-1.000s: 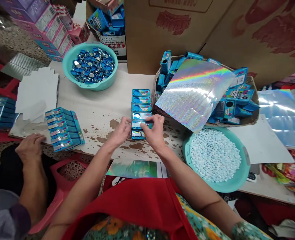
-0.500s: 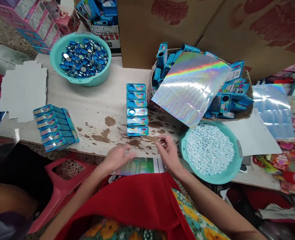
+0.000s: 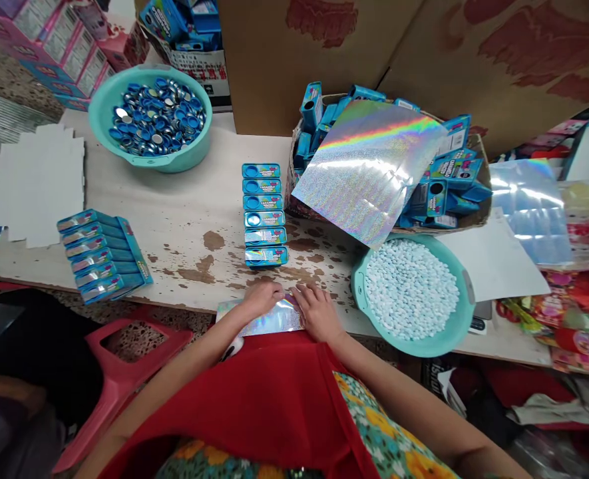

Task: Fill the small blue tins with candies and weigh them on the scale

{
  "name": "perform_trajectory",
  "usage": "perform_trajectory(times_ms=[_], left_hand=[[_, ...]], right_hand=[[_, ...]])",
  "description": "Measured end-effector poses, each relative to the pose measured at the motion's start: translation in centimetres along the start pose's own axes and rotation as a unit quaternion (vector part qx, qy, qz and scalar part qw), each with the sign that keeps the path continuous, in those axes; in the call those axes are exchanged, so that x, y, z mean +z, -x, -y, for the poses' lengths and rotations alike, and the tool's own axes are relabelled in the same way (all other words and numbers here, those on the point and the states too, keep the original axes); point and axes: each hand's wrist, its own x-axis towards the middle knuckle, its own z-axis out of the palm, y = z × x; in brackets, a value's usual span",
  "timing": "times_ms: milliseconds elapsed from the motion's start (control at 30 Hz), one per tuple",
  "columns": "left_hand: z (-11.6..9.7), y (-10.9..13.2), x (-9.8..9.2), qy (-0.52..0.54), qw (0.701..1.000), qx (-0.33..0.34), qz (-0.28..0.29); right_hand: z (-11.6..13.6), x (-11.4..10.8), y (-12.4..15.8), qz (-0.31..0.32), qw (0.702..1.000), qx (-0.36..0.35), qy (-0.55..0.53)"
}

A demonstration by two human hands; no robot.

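A shiny holographic sheet (image 3: 275, 320) lies at the table's front edge, against the red apron. My left hand (image 3: 261, 299) is closed, its curled fingers on the sheet's far edge. Beside it, my right hand (image 3: 319, 313) has its fingers bent over the sheet's right part, and the fingertips of both hands nearly meet. Just beyond them stands a column of several small blue boxes (image 3: 265, 201) with round holes; the nearest ones have shiny strips over their faces.
A teal basin (image 3: 99, 130) of blue and silver caps stands back left, near stacked blue boxes (image 3: 102, 256). At right are a basin (image 3: 468, 296) of pale pellets and a carton (image 3: 484, 199) of blue boxes under another holographic sheet (image 3: 369, 173). A pink stool (image 3: 119, 372) stands lower left.
Both hands have come down and closer together, onto the holographic sheet at the table edge. The sheet now shows silver and rainbow instead of green. The view has shifted slightly.
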Motion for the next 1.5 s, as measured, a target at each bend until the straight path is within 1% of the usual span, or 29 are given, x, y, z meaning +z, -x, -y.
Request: perform_trajectory(times_ms=[100,200,300,367,433,500,533,567,600,667,700,733,767,800,867,933,1000,1100,1167,1267,1333,1400,1500], left_hand=[[-0.1,-0.3,0.3,0.003,1.0,-0.012,-0.009],[0.0,-0.7,0.6,0.008,0.999,-0.027,-0.016],[0.2,-1.1,1.0,0.012,0.999,-0.041,-0.027],[0.2,-1.1,1.1,0.014,0.998,-0.047,-0.039],[-0.1,-0.7,1.0,0.011,0.997,-0.053,-0.048],[-0.9,0.3,0.3,0.033,0.996,-0.044,-0.07],[-1.5,1.1,-0.3,0.079,0.993,-0.024,-0.087],[-2.2,1.9,-1.0,0.151,0.983,0.011,-0.102],[-3.1,2.8,-1.7,0.239,0.963,0.058,-0.106],[-4.9,4.5,-3.4,0.398,0.903,0.139,-0.084],[-5.7,5.2,-4.2,0.441,0.883,0.15,-0.064],[-6.3,5.9,-4.9,0.46,0.875,0.14,-0.052],[-6.8,6.3,-5.7,0.463,0.878,0.114,-0.052],[-7.0,6.7,-6.5,0.452,0.886,0.083,-0.066],[-6.7,7.0,-8.3,0.404,0.906,0.043,-0.117],[-5.5,6.9,-10.5,0.338,0.924,0.038,-0.173],[-3.9,6.3,-12.9,0.28,0.935,0.041,-0.214],[-1.7,4.9,-16.0,0.231,0.942,0.054,-0.237],[-0.8,3.8,-17.3,0.219,0.944,0.065,-0.237],[0.2,2.5,-17.9,0.233,0.943,0.082,-0.224],[0.8,1.7,-17.3,0.266,0.936,0.088,-0.211],[1.4,0.9,-16.1,0.316,0.923,0.08,-0.203],[2.1,-0.6,-13.5,0.388,0.897,0.032,-0.21]], right_hand=[[-0.2,0.3,0.8,0.011,0.999,-0.031,0.012],[-0.3,0.3,1.1,0.011,0.998,-0.058,0.002],[0.0,-0.7,1.0,-0.005,0.997,-0.069,-0.04],[0.3,-2.5,0.9,-0.021,0.993,-0.047,-0.106],[0.5,-5.1,0.8,-0.045,0.977,0.002,-0.208],[0.6,-8.1,0.4,-0.072,0.943,0.058,-0.319],[0.6,-9.5,0.1,-0.081,0.923,0.081,-0.366],[0.5,-10.7,-0.1,-0.086,0.905,0.098,-0.406],[0.5,-11.6,-0.4,-0.088,0.888,0.108,-0.438],[0.5,-12.8,-1.1,-0.086,0.86,0.115,-0.489],[0.6,-13.0,-1.4,-0.089,0.849,0.118,-0.508],[0.7,-13.0,-1.8,-0.093,0.839,0.121,-0.523],[1.0,-12.9,-2.3,-0.101,0.83,0.124,-0.535],[1.4,-12.8,-2.8,-0.117,0.824,0.126,-0.54],[2.3,-12.4,-4.3,-0.168,0.82,0.126,-0.532],[3.3,-12.1,-6.4,-0.22,0.82,0.129,-0.512],[4.2,-11.9,-8.9,-0.254,0.819,0.137,-0.497],[4.9,-11.4,-12.8,-0.292,0.817,0.155,-0.474],[4.9,-11.0,-14.8,-0.309,0.82,0.17,-0.45],[4.6,-10.5,-16.5,-0.313,0.825,0.187,-0.432],[4.3,-10.1,-16.8,-0.313,0.824,0.189,-0.433],[4.1,-9.6,-16.9,-0.315,0.814,0.204,-0.443],[3.8,-8.9,-17.3,-0.312,0.791,0.237,-0.47]])
